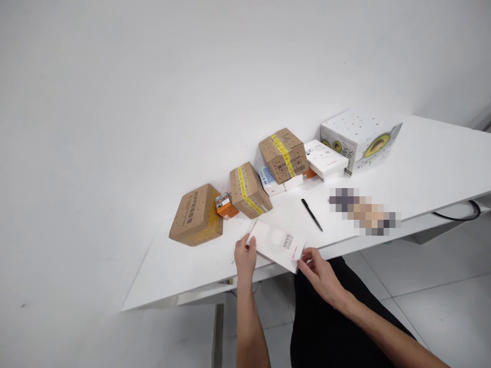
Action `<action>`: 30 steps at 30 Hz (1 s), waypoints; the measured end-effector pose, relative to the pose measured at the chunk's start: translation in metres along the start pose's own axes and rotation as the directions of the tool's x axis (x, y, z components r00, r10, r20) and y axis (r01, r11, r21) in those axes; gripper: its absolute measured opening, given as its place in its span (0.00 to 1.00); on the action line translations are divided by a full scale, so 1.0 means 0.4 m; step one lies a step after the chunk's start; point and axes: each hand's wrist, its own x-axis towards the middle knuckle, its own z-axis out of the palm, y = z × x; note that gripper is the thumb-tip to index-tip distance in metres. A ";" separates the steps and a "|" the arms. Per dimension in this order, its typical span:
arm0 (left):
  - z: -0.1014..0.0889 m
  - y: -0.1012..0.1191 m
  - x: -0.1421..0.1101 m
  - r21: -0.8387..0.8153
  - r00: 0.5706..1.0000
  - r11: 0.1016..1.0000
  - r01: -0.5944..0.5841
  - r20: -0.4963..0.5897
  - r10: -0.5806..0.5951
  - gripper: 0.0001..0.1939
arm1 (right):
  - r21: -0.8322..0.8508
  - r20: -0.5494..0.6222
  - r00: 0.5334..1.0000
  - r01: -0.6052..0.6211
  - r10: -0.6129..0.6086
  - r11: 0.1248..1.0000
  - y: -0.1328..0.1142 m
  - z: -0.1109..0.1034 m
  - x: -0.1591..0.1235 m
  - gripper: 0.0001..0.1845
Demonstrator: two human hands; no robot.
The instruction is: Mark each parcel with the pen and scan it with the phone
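Between my two hands is a flat white power bank box (274, 244), with the words "POWER BANK" printed near its right end. My left hand (245, 254) grips its left end, fingers behind and thumb at the near side. At the opposite corner, my right hand (316, 267) pinches the box between thumb and fingers. The box is tilted over the table's front edge; whether it touches the table I cannot tell. A black pen (312, 214) lies just beyond it, to the right.
Along the wall on the white table (153, 281) stand brown cartons (196, 214) (250, 190), a small orange box (226, 205), and another taped carton (284, 155) on flat boxes. Further right are a white box (326, 158), an avocado-printed carton (360, 139) and a pixelated patch.
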 end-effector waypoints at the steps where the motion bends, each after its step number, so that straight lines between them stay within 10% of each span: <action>1: -0.002 -0.002 -0.010 0.007 1.000 1.000 0.008 -0.005 -0.008 0.18 | -0.014 -0.023 1.000 -0.002 0.002 1.000 -0.003 -0.006 0.007 0.16; 7: -0.009 0.006 -0.069 0.001 0.995 0.995 0.097 0.039 -0.097 0.19 | -0.237 -0.167 0.979 0.079 -0.120 0.968 -0.017 -0.060 0.087 0.17; 13: 0.012 0.036 -0.090 -0.015 0.991 0.993 0.117 0.067 -0.116 0.26 | -0.663 -0.114 0.978 0.055 -0.173 0.747 -0.025 -0.076 0.148 0.18; 30: 0.011 0.009 -0.074 -0.049 0.985 0.991 0.123 0.130 -0.116 0.25 | -0.625 -0.065 0.997 -0.063 0.029 0.778 -0.060 -0.130 0.171 0.21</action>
